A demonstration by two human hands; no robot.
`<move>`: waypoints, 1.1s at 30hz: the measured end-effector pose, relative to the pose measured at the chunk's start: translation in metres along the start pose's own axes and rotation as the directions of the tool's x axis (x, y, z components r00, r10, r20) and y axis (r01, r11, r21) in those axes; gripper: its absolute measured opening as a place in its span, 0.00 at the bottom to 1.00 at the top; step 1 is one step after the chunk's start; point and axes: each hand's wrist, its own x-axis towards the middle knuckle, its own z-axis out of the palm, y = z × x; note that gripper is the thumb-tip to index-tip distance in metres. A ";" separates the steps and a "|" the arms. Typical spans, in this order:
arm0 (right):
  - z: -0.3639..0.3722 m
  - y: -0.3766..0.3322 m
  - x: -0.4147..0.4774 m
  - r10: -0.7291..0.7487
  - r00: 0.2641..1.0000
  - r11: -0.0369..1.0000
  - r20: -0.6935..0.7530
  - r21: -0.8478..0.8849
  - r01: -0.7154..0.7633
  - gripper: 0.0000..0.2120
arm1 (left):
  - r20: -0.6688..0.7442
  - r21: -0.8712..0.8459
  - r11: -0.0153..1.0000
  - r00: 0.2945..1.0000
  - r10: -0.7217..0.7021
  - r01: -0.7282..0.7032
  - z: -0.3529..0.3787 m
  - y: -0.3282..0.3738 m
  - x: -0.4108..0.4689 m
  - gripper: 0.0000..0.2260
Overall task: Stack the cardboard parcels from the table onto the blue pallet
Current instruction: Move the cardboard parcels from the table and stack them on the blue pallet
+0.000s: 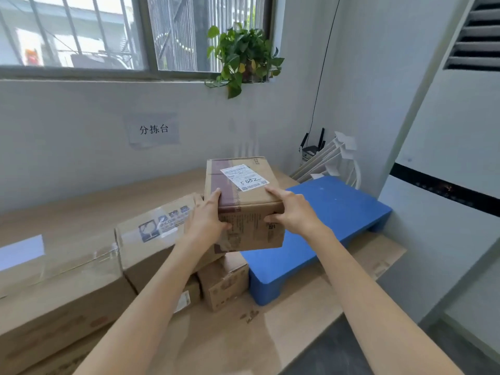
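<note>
I hold a cardboard parcel (243,201) with a white shipping label and brown tape in the air, above the table's right part. My left hand (208,215) grips its left near corner and my right hand (292,209) grips its right near edge. The blue pallet (330,215) lies just right of and below the parcel, with nothing on its top. On the wooden table (89,207) remain a large parcel (54,290) at the left, a taped parcel with a printed logo (154,234) beside it, and a small parcel (224,282) against the pallet's left side.
A white wall with a paper sign (154,129) backs the table. A potted plant (243,55) sits on the window sill above. White slats and a router (311,150) lean in the corner behind the pallet. A tall white air conditioner (454,158) stands at the right.
</note>
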 end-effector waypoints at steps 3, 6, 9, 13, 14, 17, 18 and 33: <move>-0.012 0.037 0.026 0.002 1.000 1.000 0.004 -0.001 -0.002 0.38 | -0.001 0.004 1.000 1.000 0.001 -0.001 0.025 0.028 0.027 0.39; -0.022 0.074 0.055 -0.007 1.000 1.000 0.013 0.011 0.007 0.38 | -0.037 -0.001 1.000 0.999 -0.012 0.012 0.053 0.053 0.054 0.38; -0.028 0.109 0.089 -0.031 0.999 0.999 0.037 0.027 0.030 0.38 | -0.061 -0.011 0.999 0.997 -0.045 0.045 0.082 0.074 0.082 0.37; -0.024 0.149 0.137 -0.083 0.993 0.995 0.083 0.068 0.077 0.38 | -0.096 -0.010 0.991 0.987 -0.130 0.130 0.117 0.088 0.116 0.38; -0.021 0.156 0.148 -0.101 0.990 0.992 0.097 0.082 0.094 0.38 | -0.109 -0.012 0.989 0.983 -0.148 0.148 0.126 0.089 0.123 0.38; -0.007 0.173 0.173 -0.160 0.977 0.984 0.139 0.101 0.147 0.37 | -0.140 -0.013 0.977 0.967 -0.211 0.211 0.151 0.087 0.136 0.38; 0.000 0.178 0.179 -0.174 0.973 0.981 0.154 0.118 0.157 0.37 | -0.144 -0.012 0.973 0.962 -0.231 0.232 0.159 0.084 0.139 0.39; 0.117 0.207 0.218 -0.258 0.926 0.945 0.275 0.274 0.181 0.37 | -0.124 -0.055 0.906 0.897 -0.423 0.420 0.230 0.021 0.154 0.39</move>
